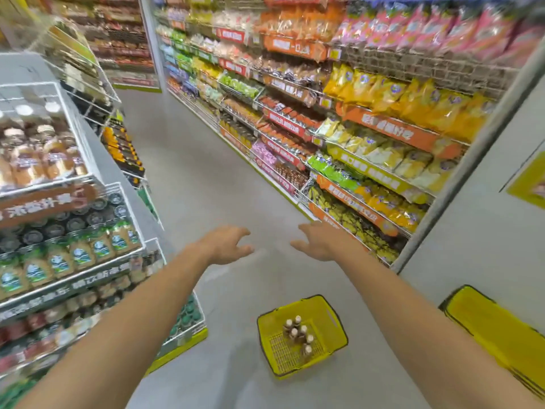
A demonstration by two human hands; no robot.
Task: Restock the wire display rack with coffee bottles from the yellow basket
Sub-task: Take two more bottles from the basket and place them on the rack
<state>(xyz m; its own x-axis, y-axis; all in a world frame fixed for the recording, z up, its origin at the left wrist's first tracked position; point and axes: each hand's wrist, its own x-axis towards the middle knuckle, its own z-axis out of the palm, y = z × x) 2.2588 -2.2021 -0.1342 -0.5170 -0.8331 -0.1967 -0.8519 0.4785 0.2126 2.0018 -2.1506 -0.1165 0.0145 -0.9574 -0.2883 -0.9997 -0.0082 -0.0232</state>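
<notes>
Above the yellow basket (pixel 302 335), left hand (pixel 225 245) and right hand (pixel 320 242) reach forward, fingers loose.

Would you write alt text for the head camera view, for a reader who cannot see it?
The person's left hand and right hand reach forward, open and empty, over a shop aisle. Below them a yellow basket holding several coffee bottles stands on the floor, with the wire display rack on the left and snack shelves on the right.

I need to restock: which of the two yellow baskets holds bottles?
The yellow basket on the floor, with brown bottles standing inside; the other basket, against the right wall, shows none.
</notes>
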